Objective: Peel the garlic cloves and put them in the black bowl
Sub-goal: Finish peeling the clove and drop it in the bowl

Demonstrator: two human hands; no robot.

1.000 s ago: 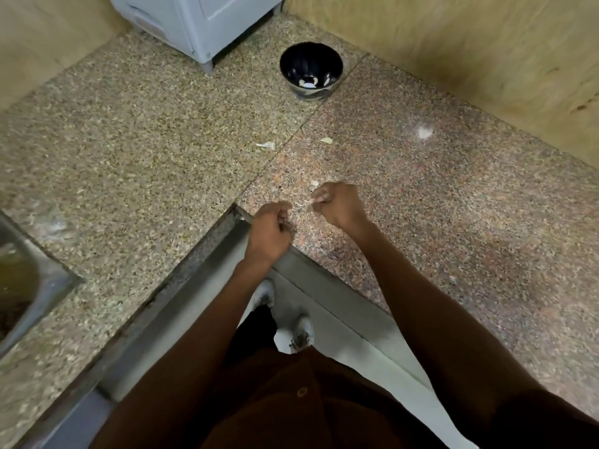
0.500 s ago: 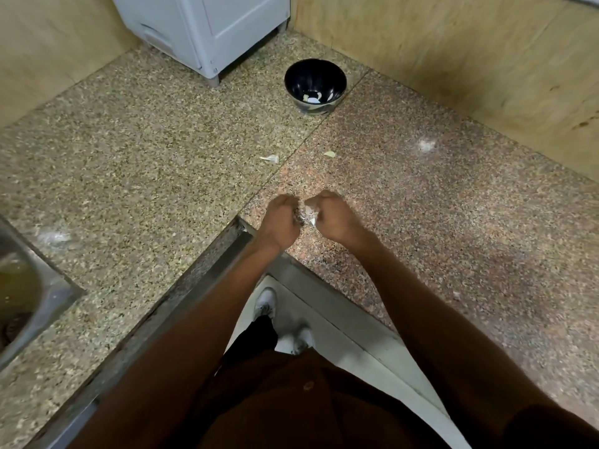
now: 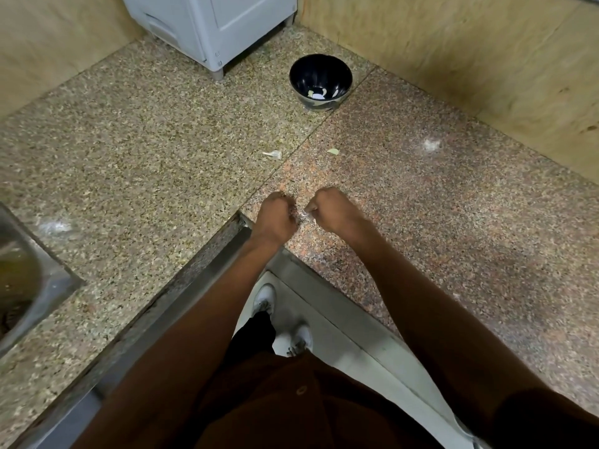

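One black bowl (image 3: 320,80); two hands (image 3: 277,218) (image 3: 330,209); two scraps (image 3: 273,153) (image 3: 333,151).

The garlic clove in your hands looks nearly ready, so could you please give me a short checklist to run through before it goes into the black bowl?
1. Clove held: the left hand and right hand both have curled fingers around a small white piece between them: ok.
2. Clove fully peeled: hidden by the fingers: cannot tell.
3. Black bowl upright on the counter, ahead of the hands: ok.
4. Bowl has room: only a few pale pieces at the bottom: ok.
5. Way to the bowl: only small scraps lie between: ok.
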